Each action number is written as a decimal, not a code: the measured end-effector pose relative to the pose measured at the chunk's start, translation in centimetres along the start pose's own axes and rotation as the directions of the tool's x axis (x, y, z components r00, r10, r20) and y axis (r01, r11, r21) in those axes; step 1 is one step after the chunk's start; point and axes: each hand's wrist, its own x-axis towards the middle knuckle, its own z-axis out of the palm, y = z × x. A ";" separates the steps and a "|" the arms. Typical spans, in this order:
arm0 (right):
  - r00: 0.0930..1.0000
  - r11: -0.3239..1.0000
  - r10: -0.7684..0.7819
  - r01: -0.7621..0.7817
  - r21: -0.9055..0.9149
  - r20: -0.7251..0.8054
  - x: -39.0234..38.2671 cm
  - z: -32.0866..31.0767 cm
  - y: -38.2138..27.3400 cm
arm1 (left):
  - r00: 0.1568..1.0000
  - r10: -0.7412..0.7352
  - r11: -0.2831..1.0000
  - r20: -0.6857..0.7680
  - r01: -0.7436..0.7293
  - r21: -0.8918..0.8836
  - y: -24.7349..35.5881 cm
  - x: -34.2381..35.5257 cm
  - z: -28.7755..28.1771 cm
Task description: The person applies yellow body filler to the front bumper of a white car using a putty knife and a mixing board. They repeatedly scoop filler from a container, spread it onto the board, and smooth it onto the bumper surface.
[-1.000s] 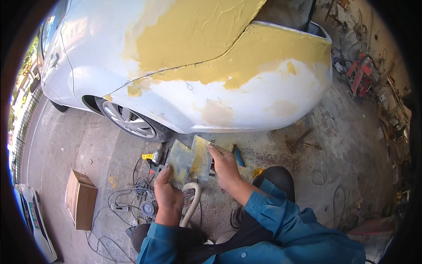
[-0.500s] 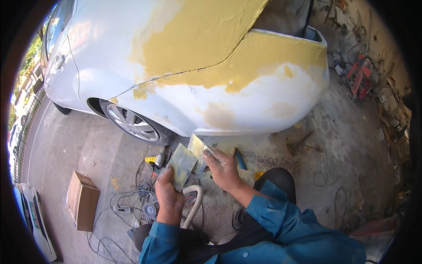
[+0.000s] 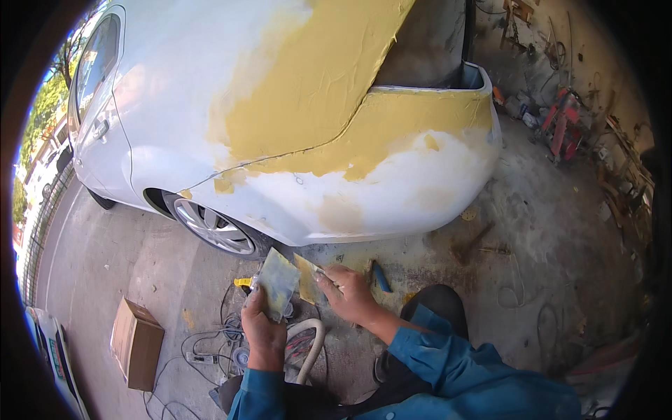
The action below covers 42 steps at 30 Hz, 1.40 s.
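So the white car point(image 3: 280, 105) fills most of the upper half of the frame, with a big yellow filler patch point(image 3: 315, 91) running from the top centre down along the bumper seam toward the right. Rear wheel point(image 3: 213, 227) sits at left-centre, just under the arch. Concrete floor point(image 3: 546, 231) below is dusty and cluttered, red tools piled at the far right edge, and a cardboard box point(image 3: 136, 343) at lower left.

Down at bottom centre, the left hand point(image 3: 262, 332) is closed around the bottom edge of a flat mixing board point(image 3: 278, 281), which stands tilted, long axis running up and slightly right, smeared grey-yellow. The right hand point(image 3: 350, 294) is just to the right of it, fingers pinched on a yellow spreader point(image 3: 306, 278) (looks like a thin plastic one, though it's small and partly behind the fingers). The spreader's blade points left toward the board and is touching or nearly touching its right edge, so the right hand is the one working against the board while the left just props it. A white hose point(image 3: 311, 346) loops below the hands and a blue-handled tool point(image 3: 380, 276) lies on the floor just right of the right hand.
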 end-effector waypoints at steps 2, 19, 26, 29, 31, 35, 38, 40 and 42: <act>0.993 0.992 0.089 -0.081 0.099 -0.082 0.4 -0.9 -0.8 | 0.998 -0.070 0.998 0.007 0.070 -0.001 -0.6 0.0 -0.3; 0.928 0.869 0.244 -0.080 0.488 -0.282 2.5 -8.8 -5.7 | 0.999 -0.048 0.997 0.020 0.049 -0.065 0.0 2.7 -3.4; 0.917 0.885 0.252 -0.089 0.458 -0.308 -0.2 -11.7 -4.7 | 0.994 -0.023 0.999 0.106 0.028 -0.047 -0.8 1.6 -2.5; 0.884 0.856 0.283 -0.057 0.514 -0.373 -2.3 -12.0 -4.1 | 0.988 -0.029 0.999 0.150 0.033 -0.026 -1.7 0.2 -1.9; 0.831 0.751 0.456 -0.168 0.638 -0.318 -3.8 -12.3 -3.6 | 0.984 -0.054 0.998 0.172 0.048 0.041 -2.1 0.0 -3.7; 0.758 0.317 0.629 -0.046 0.947 -0.174 -4.0 -12.7 -3.5 | 0.984 -0.110 0.992 0.139 0.099 0.083 -3.0 -1.3 -4.8; 0.774 0.069 0.630 0.022 0.997 -0.060 -3.8 -15.3 -3.1 | 0.989 -0.110 0.990 0.099 0.100 0.099 -2.5 -2.9 -4.5; 0.835 0.025 0.537 0.125 0.992 -0.119 -4.6 -18.4 -1.2 | 0.989 -0.134 0.981 0.064 0.124 0.148 -2.9 -3.4 -4.4; 0.802 0.018 0.583 0.145 0.989 -0.129 -6.7 -22.3 1.8 | 0.980 -0.196 0.968 0.037 0.187 0.167 -3.7 -3.2 -5.4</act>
